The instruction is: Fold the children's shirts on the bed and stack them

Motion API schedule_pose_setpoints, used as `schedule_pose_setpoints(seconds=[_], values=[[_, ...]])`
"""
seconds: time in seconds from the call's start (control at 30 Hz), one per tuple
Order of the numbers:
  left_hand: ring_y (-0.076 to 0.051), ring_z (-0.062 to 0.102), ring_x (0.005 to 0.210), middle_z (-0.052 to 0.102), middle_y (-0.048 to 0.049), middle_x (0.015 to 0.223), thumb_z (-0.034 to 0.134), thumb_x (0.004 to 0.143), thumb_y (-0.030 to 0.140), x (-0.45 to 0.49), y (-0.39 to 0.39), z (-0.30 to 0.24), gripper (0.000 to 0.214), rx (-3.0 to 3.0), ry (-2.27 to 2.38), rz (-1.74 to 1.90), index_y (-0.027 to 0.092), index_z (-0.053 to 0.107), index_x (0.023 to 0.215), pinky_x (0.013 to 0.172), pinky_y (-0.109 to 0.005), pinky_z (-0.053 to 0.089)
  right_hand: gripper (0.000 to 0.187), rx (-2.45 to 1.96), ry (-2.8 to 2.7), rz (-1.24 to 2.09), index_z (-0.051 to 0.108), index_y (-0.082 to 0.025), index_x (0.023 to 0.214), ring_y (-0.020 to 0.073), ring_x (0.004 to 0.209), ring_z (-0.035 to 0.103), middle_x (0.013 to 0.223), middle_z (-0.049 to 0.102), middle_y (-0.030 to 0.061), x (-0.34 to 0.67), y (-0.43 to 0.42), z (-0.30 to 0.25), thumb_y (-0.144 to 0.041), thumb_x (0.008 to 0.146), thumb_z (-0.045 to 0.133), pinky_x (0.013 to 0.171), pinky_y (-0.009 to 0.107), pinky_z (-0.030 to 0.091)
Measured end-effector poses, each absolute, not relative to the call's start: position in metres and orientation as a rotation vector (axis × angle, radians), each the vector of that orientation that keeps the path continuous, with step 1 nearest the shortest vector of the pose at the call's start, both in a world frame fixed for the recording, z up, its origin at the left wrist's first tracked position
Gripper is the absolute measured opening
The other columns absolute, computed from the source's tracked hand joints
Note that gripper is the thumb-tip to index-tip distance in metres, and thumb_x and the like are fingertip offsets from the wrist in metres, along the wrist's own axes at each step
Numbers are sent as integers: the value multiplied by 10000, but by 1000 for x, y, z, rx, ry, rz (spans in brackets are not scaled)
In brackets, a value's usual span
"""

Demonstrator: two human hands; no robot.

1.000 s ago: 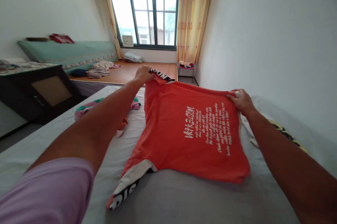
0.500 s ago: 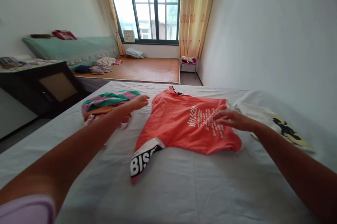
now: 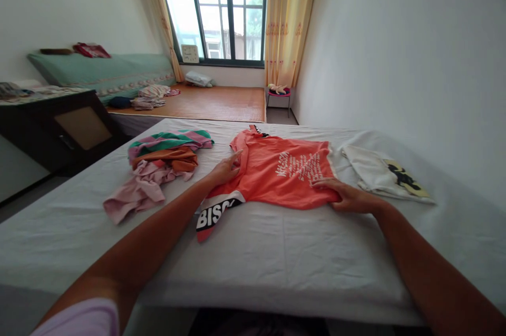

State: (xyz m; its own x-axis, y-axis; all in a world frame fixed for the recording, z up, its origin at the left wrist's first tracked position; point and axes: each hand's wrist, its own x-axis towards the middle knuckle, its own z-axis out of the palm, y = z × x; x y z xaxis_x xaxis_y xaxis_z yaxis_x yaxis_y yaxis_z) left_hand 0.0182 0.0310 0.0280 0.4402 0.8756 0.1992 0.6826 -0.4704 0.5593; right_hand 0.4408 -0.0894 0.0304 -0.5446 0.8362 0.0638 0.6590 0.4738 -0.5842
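An orange T-shirt (image 3: 280,173) with white print lies spread flat on the bed's grey sheet (image 3: 276,257). One black-and-white lettered sleeve (image 3: 211,216) points toward me. My left hand (image 3: 226,167) lies open on the shirt's left side, fingers stretched out. My right hand (image 3: 348,196) rests flat and open on the shirt's near right hem. Neither hand grips anything.
A heap of striped, orange and pink clothes (image 3: 158,165) lies left of the shirt. A white garment with a yellow-and-black print (image 3: 383,175) lies to its right, near the wall. A dark cabinet (image 3: 59,130) stands at left. Beyond are a wooden platform (image 3: 213,104) and a window (image 3: 215,15).
One second ago both hands held the shirt up by its far edge. They laid it down on the bed, let go, and now press flat on it. The view has pulled back.
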Motion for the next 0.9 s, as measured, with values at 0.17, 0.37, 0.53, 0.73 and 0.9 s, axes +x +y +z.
schedule_pose_setpoints(seconds=[0.17,0.37,0.53,0.73,0.9], values=[[-177,627,883,666,-69,1037,478,757,211,7,34,25,621,2135,1373,908,173,499,1376,814,-292,515,498,-1308,-2235,457,680,-244,1100,274,1118,579,1157,650,81,435,-91,23,-112,646,526,1038,460,406],[-239,565,1106,673,-81,1094,468,720,217,-52,49,28,468,2211,1606,889,161,689,1129,1018,-370,422,392,-1438,-2114,554,663,-234,1117,273,1065,614,1128,678,64,445,-96,30,-236,736,569,973,415,456],[-260,533,1163,650,-70,1188,550,789,429,-73,41,50,418,2395,1333,572,221,705,1117,1021,-361,420,347,-1568,-1845,540,675,-215,967,241,892,639,933,709,63,463,-103,44,-513,841,549,848,380,506],[-239,594,1075,667,-55,1161,619,798,454,-86,14,88,370,2368,827,-124,273,723,1104,989,-306,428,412,-1445,-2149,993,697,-217,993,210,872,628,971,686,52,466,-113,54,-494,690,737,791,320,507],[-265,539,1179,591,-68,1303,637,793,390,-84,7,85,415,2408,749,-168,309,675,1199,1049,-331,386,311,-1385,-2198,651,698,-249,1026,243,1055,564,1102,649,64,455,-106,42,-382,746,672,934,373,447]])
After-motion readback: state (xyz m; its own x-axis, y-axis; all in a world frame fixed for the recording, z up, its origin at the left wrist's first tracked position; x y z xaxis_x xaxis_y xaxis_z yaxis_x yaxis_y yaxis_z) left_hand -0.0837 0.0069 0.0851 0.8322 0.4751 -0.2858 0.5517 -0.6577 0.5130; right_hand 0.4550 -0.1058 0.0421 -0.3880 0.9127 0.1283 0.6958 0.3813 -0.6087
